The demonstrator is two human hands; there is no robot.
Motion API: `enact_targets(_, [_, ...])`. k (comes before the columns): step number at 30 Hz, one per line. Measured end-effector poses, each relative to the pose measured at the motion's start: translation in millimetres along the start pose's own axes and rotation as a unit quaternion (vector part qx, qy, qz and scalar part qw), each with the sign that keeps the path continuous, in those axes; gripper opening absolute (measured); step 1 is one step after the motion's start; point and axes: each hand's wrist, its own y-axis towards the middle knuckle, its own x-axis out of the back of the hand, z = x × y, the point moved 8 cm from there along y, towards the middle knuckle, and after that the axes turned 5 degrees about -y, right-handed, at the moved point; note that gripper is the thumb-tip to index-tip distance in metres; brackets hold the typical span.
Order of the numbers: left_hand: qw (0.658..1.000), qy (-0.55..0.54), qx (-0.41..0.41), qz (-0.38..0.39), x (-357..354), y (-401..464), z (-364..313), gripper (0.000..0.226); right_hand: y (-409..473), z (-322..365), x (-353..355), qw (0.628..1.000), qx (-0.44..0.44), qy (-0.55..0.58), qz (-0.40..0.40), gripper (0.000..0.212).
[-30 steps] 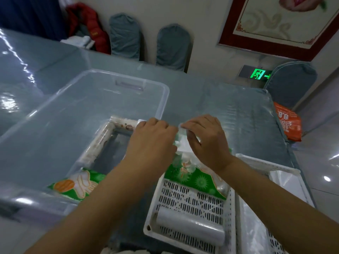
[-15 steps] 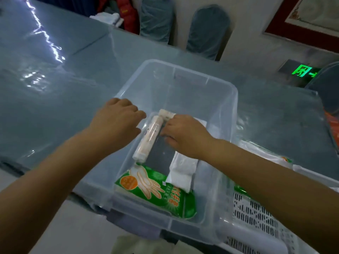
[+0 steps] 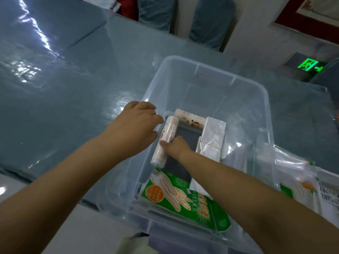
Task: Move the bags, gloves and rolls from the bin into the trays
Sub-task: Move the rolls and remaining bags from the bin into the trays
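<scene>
A clear plastic bin (image 3: pixel 264 99) stands in front of me. Along its left wall lies a white roll with brown print (image 3: pixel 169 129). My right hand (image 3: pixel 177 149) grips this roll near its middle, thumb on the left side. My left hand (image 3: pixel 135 125) lies over the bin's left rim, its curled fingers reaching the roll's upper end; whether they hold it is unclear. A second printed roll (image 3: pixel 190 120) lies across the back of the bin. A banded stack of clear bags (image 3: pixel 211 138) and a green glove pack (image 3: pixel 183 198) are also inside.
To the right of the bin, another green glove pack (image 3: pixel 302 189) and clear bags lie blurred at the frame's edge. The grey table (image 3: pixel 64 88) under shiny plastic stretches left and back. Covered chairs (image 3: pixel 211 21) stand behind it.
Both hands left the tray on the right and came over to the bin. My right hand went down inside and took hold of the left roll; my left hand settled on the bin's left rim.
</scene>
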Motion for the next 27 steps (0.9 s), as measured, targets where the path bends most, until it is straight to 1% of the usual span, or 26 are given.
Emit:
enact_targets(3, [1.000,-0.003,-0.005,-0.002,-3,0,2,0.037,3,-3,-14,0.992,-0.032,0.119,0.005,0.057])
enact_targets(6, [1.000,0.011,-0.018,0.005,-4,-1,1,0.037,-1,-1,-4,0.973,-0.083,0.213,0.011,0.055])
enact_targets(9, [0.998,0.059,-0.034,0.017,-6,-2,0,0.037,-13,5,28,0.969,-0.106,0.224,-0.001,0.053])
enact_targets(11, [0.992,0.109,-0.061,0.015,-5,0,-6,0.037,-24,11,55,0.975,-0.085,0.205,-0.007,0.055])
enact_targets(13, [0.984,0.152,-0.095,0.025,-4,8,-13,0.038,-41,18,86,0.985,-0.043,0.164,-0.023,0.053])
enact_targets(14, [0.979,0.168,-0.108,0.037,-5,15,-18,0.037,-50,21,105,0.990,-0.014,0.134,-0.047,0.049])
enact_targets(16, [0.971,0.192,-0.128,0.062,-7,35,-26,0.033,-73,28,151,0.988,0.058,0.041,-0.138,0.036])
enact_targets(18, [0.965,0.200,-0.131,0.104,-15,61,-34,0.029,-96,32,191,0.963,0.127,-0.045,-0.233,0.028])
enact_targets(19, [0.961,0.208,-0.130,0.131,-23,75,-37,0.029,-107,31,207,0.947,0.152,-0.071,-0.273,0.027])
enact_targets(21, [0.945,0.237,-0.131,0.187,-44,104,-42,0.029,-126,25,229,0.917,0.188,-0.085,-0.342,0.033])
enact_targets(23, [0.935,0.234,-0.118,0.239,-69,127,-47,0.032,-139,16,237,0.889,0.221,-0.083,-0.392,0.040])
enact_targets(25, [0.942,0.177,-0.093,0.271,-95,144,-52,0.035,-146,7,236,0.870,0.240,-0.080,-0.424,0.043])
enact_targets(27, [0.957,0.104,-0.063,0.265,-117,152,-55,0.039,-147,3,232,0.859,0.251,-0.082,-0.439,0.045])
